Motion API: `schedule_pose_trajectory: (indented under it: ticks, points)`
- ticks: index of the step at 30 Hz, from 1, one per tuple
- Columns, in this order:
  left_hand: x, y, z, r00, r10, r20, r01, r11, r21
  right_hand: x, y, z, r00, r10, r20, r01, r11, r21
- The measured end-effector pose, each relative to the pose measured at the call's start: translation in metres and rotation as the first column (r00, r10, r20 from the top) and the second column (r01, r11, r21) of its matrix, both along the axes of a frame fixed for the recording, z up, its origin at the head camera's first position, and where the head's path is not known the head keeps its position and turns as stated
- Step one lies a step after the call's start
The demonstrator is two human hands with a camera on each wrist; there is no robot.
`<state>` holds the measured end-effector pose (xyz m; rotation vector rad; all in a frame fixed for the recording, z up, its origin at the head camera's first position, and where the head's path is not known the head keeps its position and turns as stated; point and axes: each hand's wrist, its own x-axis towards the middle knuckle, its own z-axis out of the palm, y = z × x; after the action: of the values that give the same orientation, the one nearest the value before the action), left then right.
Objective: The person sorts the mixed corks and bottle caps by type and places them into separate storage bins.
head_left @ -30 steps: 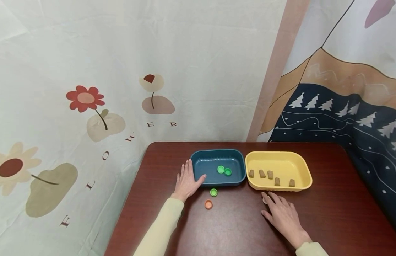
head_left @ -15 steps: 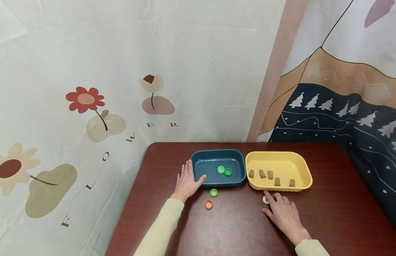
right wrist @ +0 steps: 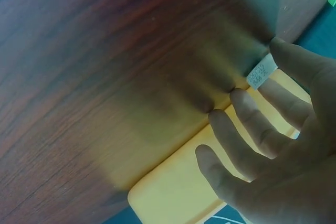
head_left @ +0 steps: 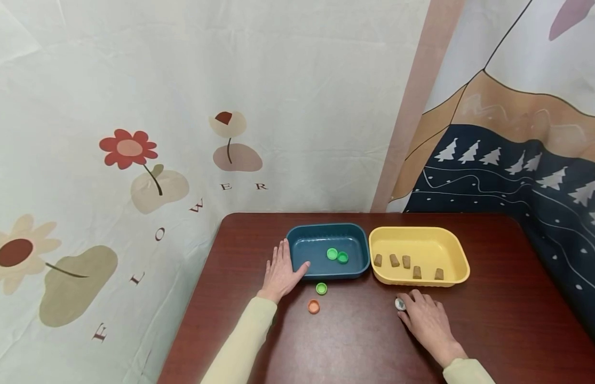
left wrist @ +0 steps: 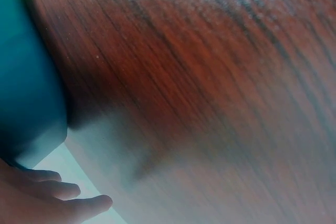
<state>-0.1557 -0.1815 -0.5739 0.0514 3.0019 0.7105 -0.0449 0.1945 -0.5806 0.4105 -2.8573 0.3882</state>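
My left hand (head_left: 280, 273) rests at the left side of the blue tray (head_left: 326, 275), fingers straight along its rim and thumb over the front rim; some of its fingers (left wrist: 94, 205) show in the left wrist view. In front of the yellow tray (head_left: 412, 282), my right hand (head_left: 428, 320) pinches a small white round piece (head_left: 399, 304) between thumb and index finger, close over the table. In the right wrist view, the white piece (right wrist: 261, 72) shows a printed code pattern on its side, and the other fingers are loosely bent.
Two green bottle caps (head_left: 337, 256) lie inside the blue tray. Several brown cork-like pieces (head_left: 406, 262) are in the yellow tray, which stands right beside it. On the dark red table (head_left: 355, 341), a light green cap (head_left: 321, 288) and an orange cap (head_left: 314, 306) lie nearer the front.
My right index finger has curled back from near the yellow tray's rim, and thumb and index have closed onto the white piece. The left hand and both trays have stayed put.
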Motion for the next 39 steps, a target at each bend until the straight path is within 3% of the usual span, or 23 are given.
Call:
schedule_pose_trajectory:
  ticks: [16,27,39]
  points:
    - [-0.001,0.001,0.001,1.0,0.004,-0.004,-0.004,1.0,0.007,0.0,-0.001,0.0,1.0,0.011,-0.026,-0.012,1.0,-0.026]
    - [-0.002,0.001,0.0,1.0,0.004,-0.011,-0.004,1.0,0.012,0.006,-0.005,-0.002,0.993,0.04,-0.114,-0.045,0.998,-0.046]
    - [0.0,-0.001,-0.001,1.0,-0.005,-0.017,0.005,1.0,0.031,0.002,-0.03,0.02,0.983,0.075,-0.168,-0.097,0.988,-0.123]
